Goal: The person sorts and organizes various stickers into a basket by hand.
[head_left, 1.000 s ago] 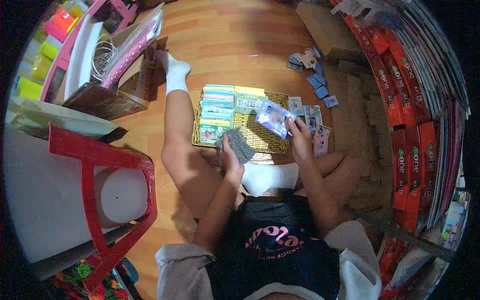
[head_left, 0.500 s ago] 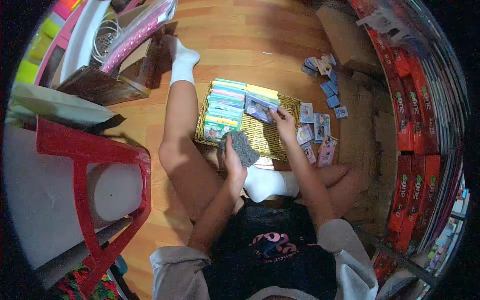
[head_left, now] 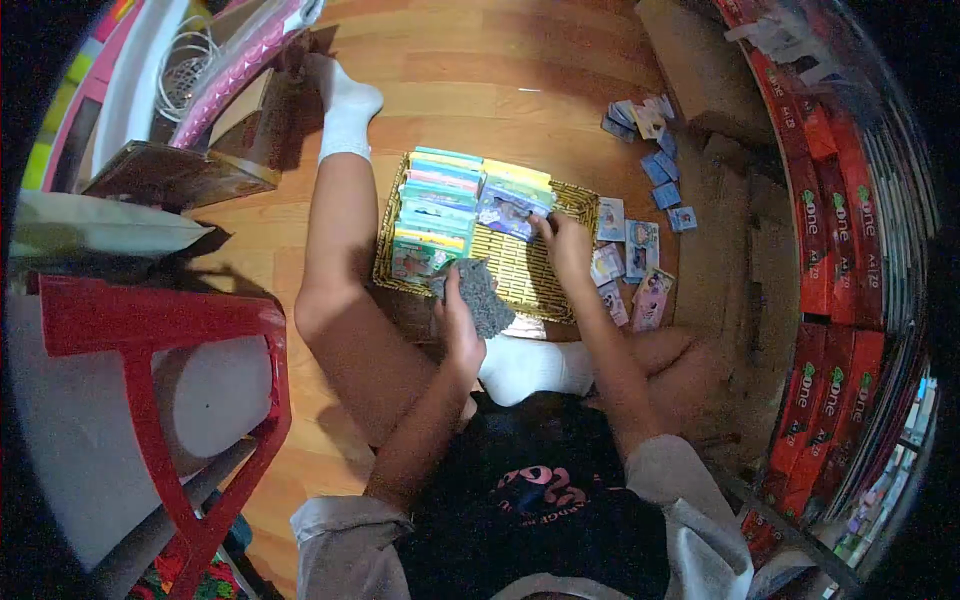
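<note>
My left hand (head_left: 461, 322) is closed around a bunched grey cloth (head_left: 486, 300) over the near edge of a golden woven basket (head_left: 520, 280). Inside the basket, a row of flat, colourful small boxes (head_left: 437, 205) fills the left side, standing packed one behind another. A shorter row on the right has yellow and green ones at the back and a purple box (head_left: 505, 212) in front. My right hand (head_left: 565, 248) has its fingers curled at the right end of this purple box, which leans against the row. Part of its fingertips is hidden.
Right of the basket lie several loose small boxes (head_left: 642, 248), with blue ones (head_left: 660, 170) farther back. Cardboard (head_left: 735, 260) and stacked red paper packs (head_left: 840, 225) line the right. A red plastic stool (head_left: 160, 320) stands at left, below an open carton (head_left: 190, 175).
The purple box has moved slightly back and left against the right row, with my right hand at its end. My left hand still holds the grey cloth. The view has shifted slightly.
</note>
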A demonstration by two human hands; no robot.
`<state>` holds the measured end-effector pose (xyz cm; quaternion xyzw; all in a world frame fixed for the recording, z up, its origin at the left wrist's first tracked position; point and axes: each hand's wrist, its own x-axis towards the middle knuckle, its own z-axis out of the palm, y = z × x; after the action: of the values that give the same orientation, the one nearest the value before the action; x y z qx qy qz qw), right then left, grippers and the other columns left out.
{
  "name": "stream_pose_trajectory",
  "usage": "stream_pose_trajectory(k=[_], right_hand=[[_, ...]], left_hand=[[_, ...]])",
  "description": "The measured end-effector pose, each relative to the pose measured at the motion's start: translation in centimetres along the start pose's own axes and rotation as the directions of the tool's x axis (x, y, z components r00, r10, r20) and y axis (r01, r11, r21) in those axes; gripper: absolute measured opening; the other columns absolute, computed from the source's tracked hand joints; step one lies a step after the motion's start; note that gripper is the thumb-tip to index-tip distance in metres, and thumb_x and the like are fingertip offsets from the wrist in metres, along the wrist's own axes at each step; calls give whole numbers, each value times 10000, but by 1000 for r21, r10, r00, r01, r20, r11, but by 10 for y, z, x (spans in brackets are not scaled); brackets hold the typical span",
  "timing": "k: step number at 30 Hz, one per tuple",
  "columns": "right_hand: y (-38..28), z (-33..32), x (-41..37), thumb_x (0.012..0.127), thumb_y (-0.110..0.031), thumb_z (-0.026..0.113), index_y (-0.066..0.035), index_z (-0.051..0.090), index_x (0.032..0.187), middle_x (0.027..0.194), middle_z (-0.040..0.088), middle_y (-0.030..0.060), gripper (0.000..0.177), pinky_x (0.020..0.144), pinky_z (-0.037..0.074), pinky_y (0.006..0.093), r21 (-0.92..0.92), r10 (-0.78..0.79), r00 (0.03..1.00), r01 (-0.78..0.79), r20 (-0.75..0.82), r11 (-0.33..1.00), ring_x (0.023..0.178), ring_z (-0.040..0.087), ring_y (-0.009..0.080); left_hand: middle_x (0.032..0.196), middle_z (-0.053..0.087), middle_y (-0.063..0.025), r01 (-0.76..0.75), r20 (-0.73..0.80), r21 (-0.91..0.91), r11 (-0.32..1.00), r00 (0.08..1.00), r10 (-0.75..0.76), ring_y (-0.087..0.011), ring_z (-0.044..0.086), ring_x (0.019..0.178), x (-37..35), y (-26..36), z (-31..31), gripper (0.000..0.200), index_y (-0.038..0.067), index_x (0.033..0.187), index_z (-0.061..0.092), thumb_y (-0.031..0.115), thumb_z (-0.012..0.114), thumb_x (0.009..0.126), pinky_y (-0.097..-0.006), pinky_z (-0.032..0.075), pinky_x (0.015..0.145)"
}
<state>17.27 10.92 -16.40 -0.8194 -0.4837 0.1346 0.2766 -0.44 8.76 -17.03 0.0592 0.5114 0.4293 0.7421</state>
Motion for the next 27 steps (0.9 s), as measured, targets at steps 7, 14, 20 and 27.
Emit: stream_pose_trajectory(k=[7,14,20,27], right_hand=[[2,-3,3,753,-339,565,-14,588,701,680,571,194,330,581,435,413,-78,-35,999,36,22,996,631,560,355],[44,-57,-11,760,-181,564,9,564,932,863,567,213,256,696,429,397,63,44,946,-25,-322,998,795,551,348],[155,-65,-23,683,-308,648,44,372,1178,1085,487,251,667,829,401,403,21,215,968,-214,-132,977,958,498,386],[126,-69,-34,620,-383,694,31,278,1242,1058,492,275,855,782,423,430,-150,304,948,-315,-94,937,937,514,387]], left_hand=[[981,542,-84,-59,19,43,997,998,58,-197,544,833,-9,4,8,428,6,1087,473,326,522,807,-315,438,683],[821,581,-74,-114,63,14,993,992,113,-184,569,706,-1,-2,2,325,18,992,513,298,500,829,-303,455,628],[841,573,-72,-72,202,-25,997,977,76,-178,565,724,7,-6,-2,310,33,998,507,288,509,822,-305,464,623],[911,561,-71,-94,195,78,993,978,77,-167,549,787,-10,1,3,332,11,1000,519,286,511,814,-304,449,674]])
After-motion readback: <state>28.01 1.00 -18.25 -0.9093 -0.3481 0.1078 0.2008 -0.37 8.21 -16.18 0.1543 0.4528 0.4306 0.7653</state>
